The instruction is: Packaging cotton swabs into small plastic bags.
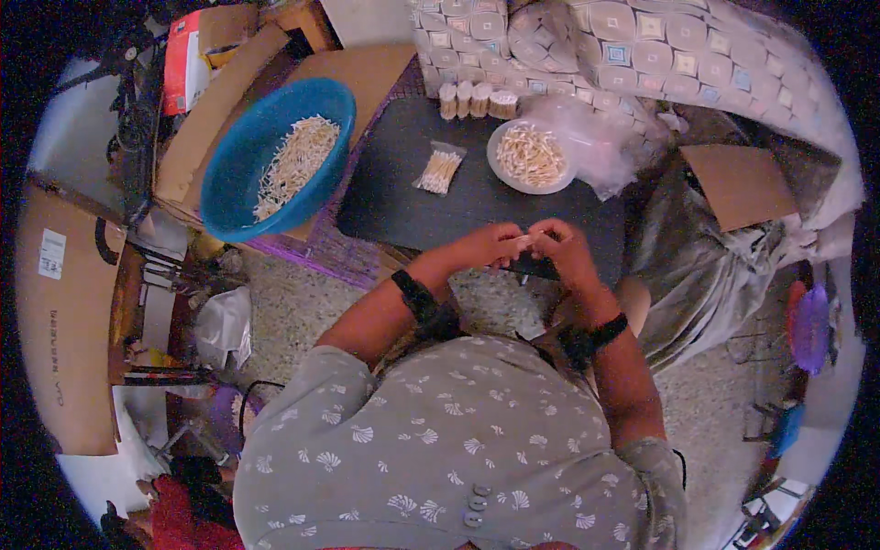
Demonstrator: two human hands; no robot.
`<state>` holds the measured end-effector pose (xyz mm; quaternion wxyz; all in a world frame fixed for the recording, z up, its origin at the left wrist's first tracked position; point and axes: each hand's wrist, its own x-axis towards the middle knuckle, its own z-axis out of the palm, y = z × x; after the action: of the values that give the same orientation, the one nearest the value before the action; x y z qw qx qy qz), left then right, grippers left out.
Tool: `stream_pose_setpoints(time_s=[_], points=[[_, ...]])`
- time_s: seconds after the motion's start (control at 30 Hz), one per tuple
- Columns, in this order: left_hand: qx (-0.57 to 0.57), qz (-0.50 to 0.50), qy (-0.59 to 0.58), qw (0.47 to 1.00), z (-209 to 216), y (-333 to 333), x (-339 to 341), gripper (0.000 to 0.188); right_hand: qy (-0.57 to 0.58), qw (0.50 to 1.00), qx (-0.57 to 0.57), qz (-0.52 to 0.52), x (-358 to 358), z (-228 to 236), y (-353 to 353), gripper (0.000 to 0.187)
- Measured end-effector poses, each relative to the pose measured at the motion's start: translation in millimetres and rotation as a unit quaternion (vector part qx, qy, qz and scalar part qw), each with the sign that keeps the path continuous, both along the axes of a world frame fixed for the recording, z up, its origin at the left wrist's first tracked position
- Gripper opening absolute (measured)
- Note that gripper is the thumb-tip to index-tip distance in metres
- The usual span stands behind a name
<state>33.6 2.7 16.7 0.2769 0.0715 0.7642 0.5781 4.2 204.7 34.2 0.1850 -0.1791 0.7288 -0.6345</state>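
My left hand [500, 246] and my right hand [560, 247] meet over the near edge of a dark table [394, 174]. Their fingertips pinch together around something small and pale, too small to make out. Just beyond my hands lies a clear packet of cotton swabs [439, 170]. To its right stands a white bowl [543, 190] heaped with loose cotton swabs [532, 156]. Several bundles of cotton swabs [465, 99] line the table's far edge.
Left of the table, a big blue basin [227, 165] holding loose swabs tilts on cardboard. A crumpled clear plastic bag [600, 151] touches the bowl's right side. Patterned fabric [660, 50] covers the far side; a cardboard piece [739, 186] lies on grey cloth at right.
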Motion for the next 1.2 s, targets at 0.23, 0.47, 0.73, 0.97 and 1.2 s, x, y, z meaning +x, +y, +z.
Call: stream_pose_setpoints(time_s=[0.23,0.47,0.73,0.97,1.2], points=[[-0.301,0.132,0.427,0.842,18.1,-81.5,-49.8,0.03,0.006,0.996,-0.036,-0.085,-23.9,-4.2,26.3,0.016],[-0.457,0.086,0.465,0.753,-27.0,-136.5,-64.0,0.046,0.068,0.991,-0.006,-0.114,-31.9,-30.7,27.6,0.019],[-0.313,0.038,0.404,0.859,9.7,-121.8,-8.6,0.038,0.05,0.991,0.009,-0.122,-23.8,-30.1,28.0,0.019],[-0.299,0.02,0.378,0.876,40.6,-123.1,-7.7,0.029,0.061,0.991,-0.01,-0.116,-24.7,-31.3,27.8,0.017],[-0.336,-0.048,0.484,0.807,50.5,-113.3,-53.4,0.025,0.088,0.992,-0.008,-0.095,-27.0,-32.3,31.7,0.017]])
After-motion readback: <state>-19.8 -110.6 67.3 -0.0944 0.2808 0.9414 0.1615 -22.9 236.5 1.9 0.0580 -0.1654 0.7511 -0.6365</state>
